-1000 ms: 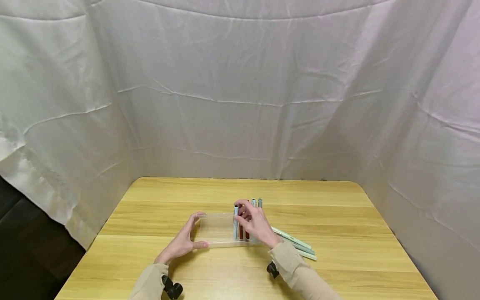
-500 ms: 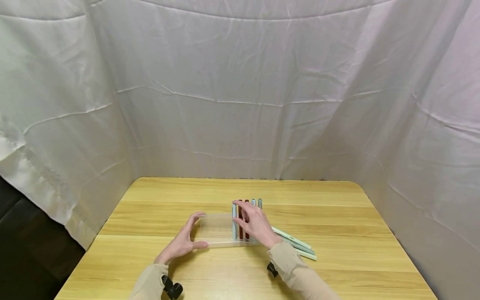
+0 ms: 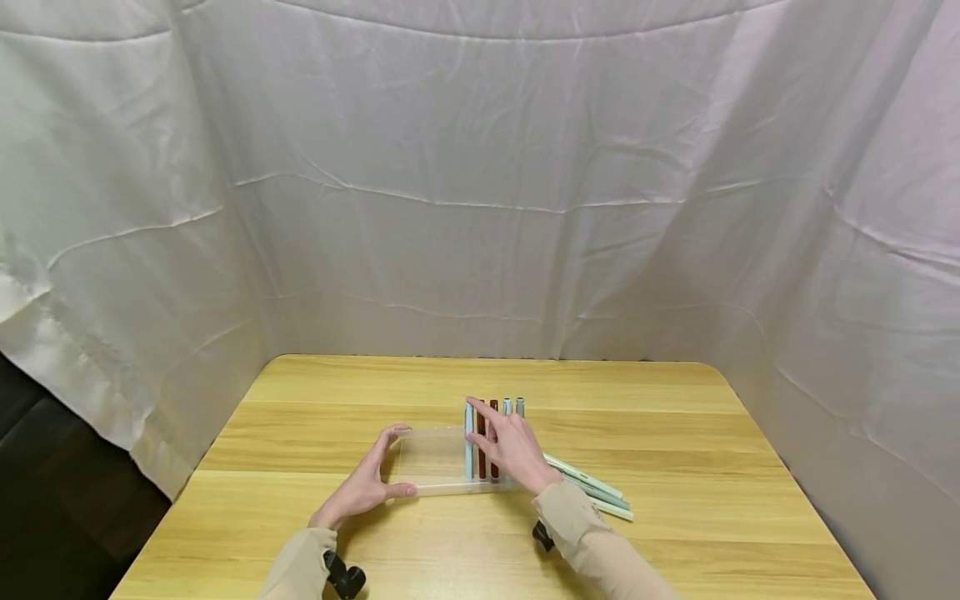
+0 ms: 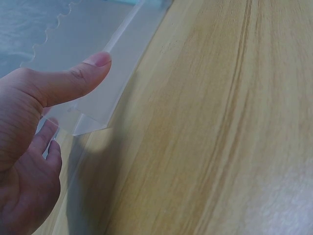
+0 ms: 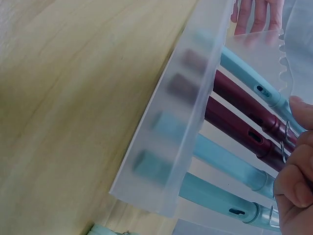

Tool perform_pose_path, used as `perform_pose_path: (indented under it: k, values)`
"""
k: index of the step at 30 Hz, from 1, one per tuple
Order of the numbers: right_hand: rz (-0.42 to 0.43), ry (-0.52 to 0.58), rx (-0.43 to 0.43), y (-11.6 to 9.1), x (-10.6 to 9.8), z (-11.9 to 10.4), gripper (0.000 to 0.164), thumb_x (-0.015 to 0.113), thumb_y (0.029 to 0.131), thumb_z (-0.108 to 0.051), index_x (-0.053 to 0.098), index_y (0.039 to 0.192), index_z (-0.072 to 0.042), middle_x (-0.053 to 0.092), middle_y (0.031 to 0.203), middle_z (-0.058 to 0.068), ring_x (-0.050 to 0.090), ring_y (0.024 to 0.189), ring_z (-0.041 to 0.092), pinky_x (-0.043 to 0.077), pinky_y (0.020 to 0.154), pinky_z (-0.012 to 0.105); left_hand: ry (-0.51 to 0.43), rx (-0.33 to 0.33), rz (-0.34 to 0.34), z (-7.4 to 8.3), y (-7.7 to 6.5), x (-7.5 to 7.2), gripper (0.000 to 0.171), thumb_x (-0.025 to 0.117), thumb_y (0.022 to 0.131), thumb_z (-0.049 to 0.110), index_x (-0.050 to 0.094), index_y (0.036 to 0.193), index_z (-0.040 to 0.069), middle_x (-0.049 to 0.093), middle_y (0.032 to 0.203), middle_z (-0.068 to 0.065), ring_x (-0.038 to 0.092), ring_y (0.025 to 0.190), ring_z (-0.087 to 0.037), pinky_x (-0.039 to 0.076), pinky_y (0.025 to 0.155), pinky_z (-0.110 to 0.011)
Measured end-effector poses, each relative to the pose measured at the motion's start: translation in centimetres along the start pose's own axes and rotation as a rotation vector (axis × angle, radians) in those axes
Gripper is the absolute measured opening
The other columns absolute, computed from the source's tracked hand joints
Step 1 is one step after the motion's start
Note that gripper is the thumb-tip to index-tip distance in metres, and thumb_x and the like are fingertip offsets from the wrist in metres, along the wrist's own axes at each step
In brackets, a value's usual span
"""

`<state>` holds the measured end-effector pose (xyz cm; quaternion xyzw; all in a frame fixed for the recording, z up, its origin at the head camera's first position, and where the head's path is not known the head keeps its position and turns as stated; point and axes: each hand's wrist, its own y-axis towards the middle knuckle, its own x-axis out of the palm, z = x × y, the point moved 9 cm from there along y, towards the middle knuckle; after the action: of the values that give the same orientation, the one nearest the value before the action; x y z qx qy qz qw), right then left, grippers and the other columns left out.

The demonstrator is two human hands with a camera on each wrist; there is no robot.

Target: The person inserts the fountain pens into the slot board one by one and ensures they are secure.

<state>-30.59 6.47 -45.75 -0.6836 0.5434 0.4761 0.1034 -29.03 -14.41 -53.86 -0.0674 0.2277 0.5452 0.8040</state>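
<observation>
A translucent plastic pen tray (image 3: 431, 457) with a notched edge lies on the table. My left hand (image 3: 366, 485) grips its left end, thumb on the near edge, fingers round the far side. In the tray stand side by side a light blue fountain pen (image 5: 247, 73), two dark red pens (image 5: 239, 125), another light blue pen (image 5: 230, 159) and a teal one (image 5: 215, 198). Over them is my right hand (image 3: 517, 448). Its straight index finger touches the leftmost light blue pen's far end, and its thumb lies against that pen's side. The other fingers curl above the neighbouring pens.
Right of the tray, several pale green and grey-green pens (image 3: 588, 483) lie loosely together, partly behind my right wrist. The wooden table (image 3: 720, 500) ends at a light grey curtain (image 3: 480, 250) at the back and sides.
The leftmost light blue pen has shifted slightly left and settled in line with the others. My right index finger has straightened along its far end. The left hand holds still.
</observation>
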Motion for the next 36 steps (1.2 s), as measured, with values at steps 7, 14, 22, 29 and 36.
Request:
perform_pose_path:
  k: [7,14,22,29,36]
  values:
    - [-0.035,0.000,0.029,0.1,0.6,0.5,0.058,0.071,0.094,-0.024,0.050,0.148,-0.012,0.044,0.050,-0.010,0.026,0.038,-0.002,0.028,0.039,0.012,-0.011,-0.009,0.001,-0.1,0.0,0.1,0.096,0.085,0.075,0.011,0.029,0.152,0.004,0.026,0.162,-0.026,0.018,0.151,-0.052,0.010,0.120,-0.074]
    - [-0.044,-0.010,0.039,0.0,1.0,0.7,0.059,0.070,0.095,-0.024,0.048,0.149,-0.013,0.040,0.048,-0.010,0.025,0.037,-0.001,0.025,0.038,0.012,-0.019,-0.018,-0.002,-0.2,-0.1,0.1,0.096,0.085,0.076,0.012,0.029,0.153,0.006,0.025,0.163,-0.025,0.017,0.152,-0.052,0.009,0.120,-0.075]
    - [-0.043,0.005,0.033,-0.1,1.1,0.7,0.061,0.069,0.096,-0.024,0.046,0.151,-0.012,0.037,0.047,-0.011,0.024,0.036,-0.002,0.022,0.037,0.010,-0.013,-0.012,0.001,-0.3,-0.2,0.1,0.095,0.085,0.076,0.013,0.030,0.152,0.007,0.026,0.163,-0.025,0.017,0.152,-0.052,0.010,0.119,-0.074]
    - [-0.031,0.044,0.014,-0.3,0.9,0.5,0.065,0.068,0.096,-0.023,0.041,0.154,-0.012,0.040,0.046,-0.010,0.025,0.036,-0.004,0.027,0.037,0.011,-0.021,-0.021,0.001,-0.5,-0.1,0.0,0.095,0.086,0.075,0.014,0.030,0.152,0.008,0.024,0.164,-0.025,0.016,0.152,-0.052,0.009,0.119,-0.075]
    - [0.004,0.162,-0.011,-1.1,-0.7,0.8,0.062,0.071,0.094,-0.019,0.046,0.150,-0.010,0.046,0.052,-0.009,0.032,0.045,-0.005,0.037,0.045,0.014,-0.016,-0.024,-0.002,-0.4,0.0,0.1,0.095,0.085,0.076,0.013,0.029,0.153,0.008,0.024,0.164,-0.024,0.015,0.152,-0.051,0.009,0.120,-0.074]
